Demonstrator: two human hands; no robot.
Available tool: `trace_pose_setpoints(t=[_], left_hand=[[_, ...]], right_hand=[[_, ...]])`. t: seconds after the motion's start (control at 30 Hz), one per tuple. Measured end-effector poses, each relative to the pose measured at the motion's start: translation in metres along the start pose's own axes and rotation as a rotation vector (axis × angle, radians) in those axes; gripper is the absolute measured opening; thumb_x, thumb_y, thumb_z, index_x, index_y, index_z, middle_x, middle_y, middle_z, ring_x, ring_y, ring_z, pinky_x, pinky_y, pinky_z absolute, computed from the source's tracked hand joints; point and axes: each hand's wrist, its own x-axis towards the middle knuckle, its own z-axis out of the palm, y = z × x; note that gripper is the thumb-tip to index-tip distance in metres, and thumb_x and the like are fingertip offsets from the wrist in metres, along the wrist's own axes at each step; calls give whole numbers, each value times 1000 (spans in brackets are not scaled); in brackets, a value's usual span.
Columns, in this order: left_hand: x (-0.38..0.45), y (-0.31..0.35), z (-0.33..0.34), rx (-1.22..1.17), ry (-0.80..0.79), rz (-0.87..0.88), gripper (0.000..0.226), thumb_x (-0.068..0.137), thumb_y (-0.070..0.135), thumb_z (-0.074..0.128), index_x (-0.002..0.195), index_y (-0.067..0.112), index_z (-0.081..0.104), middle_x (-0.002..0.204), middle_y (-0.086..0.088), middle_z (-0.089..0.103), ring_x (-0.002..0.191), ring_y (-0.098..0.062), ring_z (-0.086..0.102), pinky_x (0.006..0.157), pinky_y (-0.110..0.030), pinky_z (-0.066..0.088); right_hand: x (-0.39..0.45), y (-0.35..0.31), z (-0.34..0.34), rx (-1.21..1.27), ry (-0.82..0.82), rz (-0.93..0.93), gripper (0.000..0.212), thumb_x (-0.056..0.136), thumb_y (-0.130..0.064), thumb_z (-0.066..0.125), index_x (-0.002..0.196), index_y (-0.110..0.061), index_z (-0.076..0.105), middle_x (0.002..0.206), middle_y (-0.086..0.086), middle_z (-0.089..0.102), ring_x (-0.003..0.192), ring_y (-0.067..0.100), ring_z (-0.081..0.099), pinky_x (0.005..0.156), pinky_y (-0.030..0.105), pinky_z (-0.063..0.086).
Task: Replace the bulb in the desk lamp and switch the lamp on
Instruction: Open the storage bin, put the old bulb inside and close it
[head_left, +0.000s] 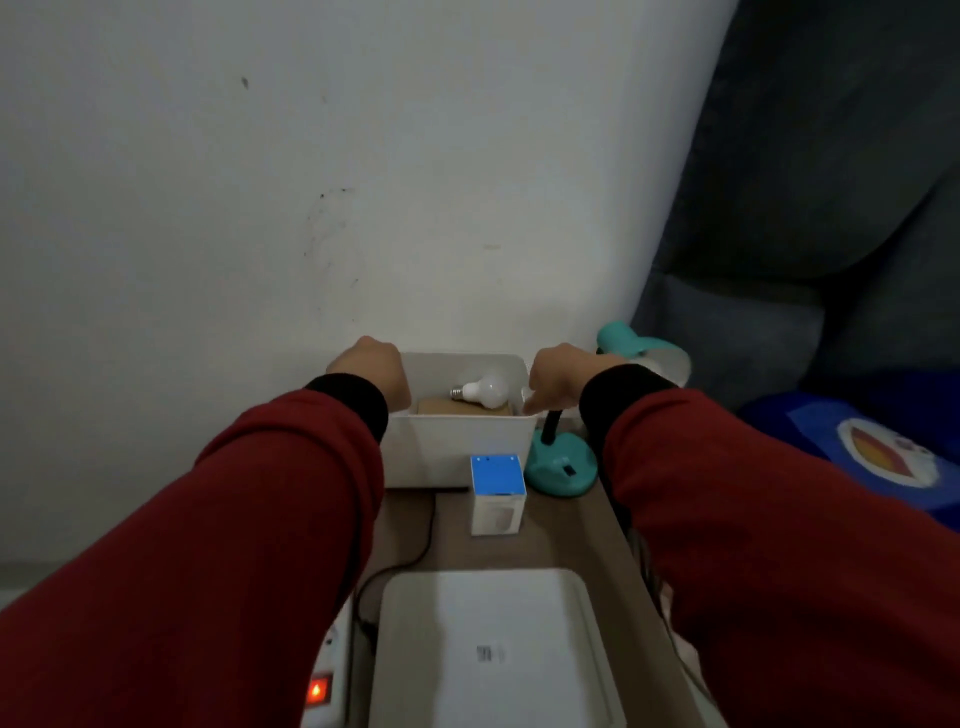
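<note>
Grey-white plaster wall (260, 182) is filling most of the view ahead of me, with dark grey fabric (831, 182) hanging down the right side. Two long red sleeves (234, 545) with black cuffs are reaching forward from the bottom corners. Below them, a narrow brown wooden table (566, 540) is running away from me towards the wall.

Nearest to me on the table, a flat white plastic lid (493, 649) is lying with a small dark label on it. At the far end, an open white plastic storage box (457, 447) is sitting against the wall. My left hand (374, 374) is gripping the box's left rim, fingers curled over it. My right hand (561, 382) is resting at the right rim with its fingers pointing down; I cannot tell whether they are closed on the edge.

Inside the box, a white frosted light bulb (480, 389) with a metal screw base is lying on its side on brown cardboard, between my hands and touched by neither.

Just right of the box, a teal desk lamp (561, 467) is standing on its round base, its black neck rising behind my right wrist and its shade tilted towards the wall. In front of the box, a small white carton with a blue top (497, 493) is standing upright. At the bottom left, a white power strip (327, 675) is showing a glowing red switch, with a black cable (415, 551) trailing from it.
</note>
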Motion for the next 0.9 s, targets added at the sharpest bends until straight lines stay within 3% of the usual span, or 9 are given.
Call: trace_pose_setpoints(t=[0.17, 0.23, 0.37, 0.47, 0.63, 0.9], left_hand=[[-50, -3, 24, 4, -36, 22, 41, 86, 30, 59, 116, 2, 60, 125, -17, 57, 112, -31, 57, 88, -31, 48], [-72, -4, 44, -40, -56, 11, 45, 85, 30, 61, 121, 3, 58, 128, -16, 57, 117, -30, 55, 94, -31, 47], [-115, -5, 94, -260, -80, -42, 58, 80, 35, 64, 130, 9, 49, 134, -18, 51, 123, -32, 50, 100, -33, 43], [-149, -2, 130, -453, -20, -49, 69, 82, 36, 64, 141, 12, 35, 140, -18, 46, 130, -33, 43, 104, -36, 39], [-192, 3, 192, -643, -26, -83, 78, 84, 42, 63, 148, 18, 26, 147, -18, 34, 137, -31, 33, 111, -39, 31], [-210, 3, 243, -650, -195, -123, 82, 84, 45, 61, 150, 20, 18, 155, -17, 16, 142, -33, 22, 116, -39, 24]], right_hand=[[-44, 8, 39, 59, 6, -12, 46, 83, -39, 65, 114, -5, 62, 122, 13, 63, 112, 30, 59, 86, 32, 47], [-61, 9, 62, 85, -4, -11, 49, 84, -39, 62, 121, -7, 60, 129, 13, 60, 119, 30, 56, 95, 33, 46], [-102, 8, 113, 237, -34, -42, 46, 90, -28, 59, 132, -11, 52, 136, 12, 54, 127, 28, 49, 106, 33, 39], [-124, 9, 160, 326, 61, -61, 59, 87, -28, 61, 142, -16, 40, 146, 9, 45, 134, 28, 41, 113, 35, 32], [-148, 17, 230, 555, -5, 72, 74, 88, -35, 62, 150, -20, 24, 153, 10, 33, 140, 25, 32, 111, 31, 27], [-146, 26, 288, 547, 29, 197, 77, 81, -45, 64, 146, -24, 29, 148, 13, 34, 135, 30, 32, 111, 37, 30]])
